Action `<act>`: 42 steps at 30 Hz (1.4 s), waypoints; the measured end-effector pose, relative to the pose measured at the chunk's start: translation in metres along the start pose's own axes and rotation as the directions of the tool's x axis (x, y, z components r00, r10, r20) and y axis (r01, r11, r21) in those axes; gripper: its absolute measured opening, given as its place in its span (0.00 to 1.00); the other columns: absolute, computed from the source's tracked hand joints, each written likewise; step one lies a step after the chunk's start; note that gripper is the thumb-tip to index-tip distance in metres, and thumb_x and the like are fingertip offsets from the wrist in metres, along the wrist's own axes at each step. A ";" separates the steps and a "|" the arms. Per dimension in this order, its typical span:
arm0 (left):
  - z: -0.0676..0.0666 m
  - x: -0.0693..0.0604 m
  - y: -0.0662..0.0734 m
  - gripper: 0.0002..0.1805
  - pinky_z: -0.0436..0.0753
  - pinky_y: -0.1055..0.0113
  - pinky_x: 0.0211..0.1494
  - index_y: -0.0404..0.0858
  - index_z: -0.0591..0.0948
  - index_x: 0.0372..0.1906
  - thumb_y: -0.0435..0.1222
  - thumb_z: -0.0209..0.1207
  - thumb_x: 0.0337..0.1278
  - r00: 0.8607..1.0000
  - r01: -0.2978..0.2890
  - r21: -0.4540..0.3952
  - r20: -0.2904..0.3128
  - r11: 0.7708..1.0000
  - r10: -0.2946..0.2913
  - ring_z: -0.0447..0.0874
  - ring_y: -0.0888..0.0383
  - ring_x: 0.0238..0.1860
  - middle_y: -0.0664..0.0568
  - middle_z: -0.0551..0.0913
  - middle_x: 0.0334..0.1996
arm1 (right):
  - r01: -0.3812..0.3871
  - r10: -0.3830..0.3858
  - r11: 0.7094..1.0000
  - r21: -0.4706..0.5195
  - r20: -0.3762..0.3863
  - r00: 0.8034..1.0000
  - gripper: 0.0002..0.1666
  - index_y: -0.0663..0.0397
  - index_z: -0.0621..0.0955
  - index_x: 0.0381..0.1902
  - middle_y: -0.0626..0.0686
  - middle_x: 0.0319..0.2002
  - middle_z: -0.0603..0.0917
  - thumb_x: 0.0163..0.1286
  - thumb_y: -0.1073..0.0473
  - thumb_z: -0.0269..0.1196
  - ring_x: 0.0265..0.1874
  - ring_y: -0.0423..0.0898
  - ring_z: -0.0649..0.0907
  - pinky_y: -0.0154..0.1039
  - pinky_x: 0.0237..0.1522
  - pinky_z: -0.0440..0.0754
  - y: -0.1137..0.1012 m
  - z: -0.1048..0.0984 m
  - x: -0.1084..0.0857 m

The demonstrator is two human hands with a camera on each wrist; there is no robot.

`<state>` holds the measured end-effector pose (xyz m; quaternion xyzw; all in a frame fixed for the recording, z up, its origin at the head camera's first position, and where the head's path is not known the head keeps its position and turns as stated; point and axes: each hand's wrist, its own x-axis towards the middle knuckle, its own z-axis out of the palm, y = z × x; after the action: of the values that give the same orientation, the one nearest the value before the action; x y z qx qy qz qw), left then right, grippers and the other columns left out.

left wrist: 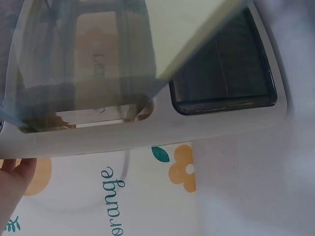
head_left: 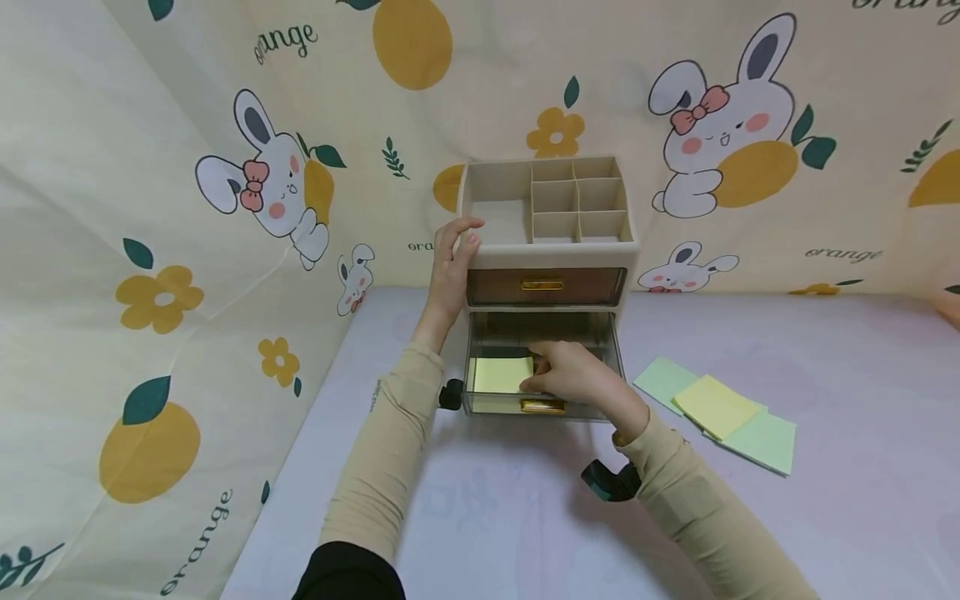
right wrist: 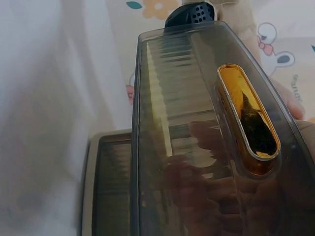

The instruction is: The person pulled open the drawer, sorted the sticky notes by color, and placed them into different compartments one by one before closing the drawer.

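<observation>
A cream desk organizer (head_left: 551, 257) stands against the patterned backdrop, with sectioned compartments on top. My left hand (head_left: 450, 271) holds its upper left side, fingers bent over the rim; in the left wrist view only part of that hand (left wrist: 17, 182) shows at the frame's edge. Beneath a closed brown drawer (head_left: 495, 287), a clear smoky drawer (head_left: 617, 354) is pulled out. Inside lies a pale yellow sticky-note pad (head_left: 501, 375). My right hand (head_left: 577, 375) reaches into this drawer, thumb and forefinger pinching the pad's right edge. A gold handle (right wrist: 248, 113) marks the drawer's front.
Right of the organizer, pale green note sheets (head_left: 761, 442) lie fanned on the lilac tabletop (head_left: 487, 517), a yellow sheet (head_left: 716, 407) over them. Black wrist devices (head_left: 611, 481) show beside both sleeves. The backdrop (head_left: 480, 108) rises close behind the organizer.
</observation>
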<state>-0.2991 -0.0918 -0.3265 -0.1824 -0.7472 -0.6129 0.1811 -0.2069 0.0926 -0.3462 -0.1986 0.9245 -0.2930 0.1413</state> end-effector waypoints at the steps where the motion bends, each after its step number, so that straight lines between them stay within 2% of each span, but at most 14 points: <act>1: 0.000 0.000 0.000 0.22 0.56 0.52 0.70 0.41 0.71 0.57 0.47 0.41 0.63 1.000 0.002 0.002 -0.002 1.000 -0.002 0.57 0.56 0.65 0.48 0.62 0.63 | 0.004 -0.004 1.000 0.000 -0.006 1.000 0.38 0.66 0.67 0.63 0.52 0.28 0.83 0.58 0.55 0.65 0.23 0.41 0.77 0.34 0.28 0.72 0.000 0.000 0.000; 8: 0.001 0.000 -0.001 0.22 0.56 0.55 0.70 0.40 0.71 0.56 0.46 0.42 0.63 1.000 -0.014 0.002 -0.011 1.000 0.014 0.57 0.56 0.65 0.48 0.63 0.62 | 0.019 -0.013 0.998 0.057 -0.101 0.995 0.33 0.61 0.71 0.61 0.51 0.28 0.84 0.59 0.56 0.64 0.22 0.40 0.78 0.34 0.26 0.73 0.000 0.000 -0.003; 14: -0.001 0.000 -0.001 0.23 0.55 0.54 0.70 0.42 0.71 0.56 0.48 0.41 0.63 1.000 -0.002 0.009 -0.018 1.000 0.002 0.57 0.56 0.66 0.49 0.62 0.63 | 0.051 -0.030 0.995 0.081 -0.245 0.969 0.29 0.56 0.72 0.59 0.51 0.30 0.84 0.60 0.55 0.63 0.23 0.40 0.79 0.35 0.27 0.74 -0.004 -0.006 -0.006; 17: -0.001 0.000 0.000 0.21 0.56 0.54 0.70 0.40 0.71 0.56 0.46 0.42 0.64 1.000 -0.009 0.002 -0.018 1.000 0.009 0.57 0.55 0.66 0.47 0.62 0.63 | 0.071 -0.041 0.994 0.084 -0.312 0.949 0.26 0.53 0.75 0.56 0.51 0.31 0.84 0.60 0.55 0.64 0.25 0.41 0.80 0.35 0.29 0.74 -0.002 -0.010 -0.008; 25: 0.000 0.000 0.002 0.20 0.56 0.54 0.70 0.40 0.71 0.56 0.44 0.42 0.65 1.000 -0.003 0.000 -0.003 1.000 0.003 0.57 0.55 0.65 0.47 0.62 0.63 | 0.152 -0.083 0.983 0.105 -0.483 0.871 0.19 0.52 0.78 0.51 0.53 0.34 0.85 0.63 0.54 0.62 0.26 0.40 0.80 0.34 0.26 0.75 0.012 -0.027 -0.031; 29: 0.000 0.001 0.002 0.20 0.55 0.55 0.70 0.40 0.71 0.57 0.43 0.41 0.65 1.000 0.000 0.000 -0.001 1.000 0.000 0.57 0.55 0.66 0.48 0.61 0.64 | 0.135 -0.053 0.985 0.109 -0.551 0.833 0.18 0.52 0.79 0.49 0.54 0.33 0.84 0.63 0.53 0.61 0.24 0.32 0.80 0.31 0.25 0.76 0.028 -0.038 -0.046; 32: 0.000 0.001 0.001 0.20 0.55 0.54 0.71 0.40 0.71 0.57 0.42 0.41 0.66 1.000 0.006 -0.005 0.007 1.000 -0.006 0.56 0.54 0.67 0.47 0.61 0.64 | 0.095 -0.001 0.987 0.132 -0.581 0.814 0.18 0.53 0.80 0.50 0.55 0.34 0.83 0.63 0.52 0.61 0.23 0.27 0.79 0.28 0.25 0.77 0.045 -0.046 -0.059; 35: 0.000 0.001 0.001 0.20 0.55 0.53 0.71 0.40 0.71 0.57 0.42 0.41 0.66 1.000 0.006 -0.009 0.008 1.000 -0.005 0.56 0.53 0.67 0.46 0.61 0.64 | 0.028 0.065 0.988 0.150 -0.580 0.812 0.21 0.53 0.79 0.52 0.48 0.33 0.82 0.63 0.51 0.61 0.22 0.24 0.78 0.27 0.25 0.77 0.065 -0.054 -0.071; 38: 0.000 0.000 0.001 0.20 0.55 0.53 0.70 0.40 0.71 0.57 0.43 0.42 0.65 1.000 0.000 -0.009 0.002 1.000 0.000 0.57 0.54 0.66 0.47 0.62 0.64 | -0.044 0.118 0.988 0.145 -0.554 0.824 0.23 0.53 0.77 0.54 0.40 0.32 0.79 0.64 0.49 0.60 0.24 0.23 0.78 0.26 0.26 0.77 0.089 -0.062 -0.082; 40: -0.001 0.000 0.001 0.20 0.55 0.54 0.70 0.40 0.71 0.56 0.44 0.42 0.65 1.000 -0.009 -0.007 -0.002 1.000 0.009 0.57 0.55 0.66 0.47 0.62 0.63 | -0.085 0.143 0.988 0.133 -0.532 0.835 0.26 0.54 0.76 0.56 0.40 0.33 0.79 0.64 0.48 0.60 0.24 0.22 0.77 0.27 0.27 0.77 0.105 -0.066 -0.090; 42: -0.001 0.000 0.000 0.21 0.56 0.54 0.70 0.40 0.71 0.56 0.45 0.42 0.64 1.000 -0.014 -0.003 -0.005 1.000 0.014 0.57 0.55 0.65 0.47 0.63 0.63 | -0.122 0.164 0.986 0.116 -0.507 0.846 0.28 0.55 0.74 0.57 0.45 0.37 0.81 0.63 0.47 0.60 0.25 0.20 0.76 0.27 0.27 0.76 0.119 -0.069 -0.097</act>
<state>-0.2992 -0.0924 -0.3263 -0.1861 -0.7446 -0.6132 0.1870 -0.1816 0.2591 -0.3495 -0.0378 0.9284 -0.3604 -0.0818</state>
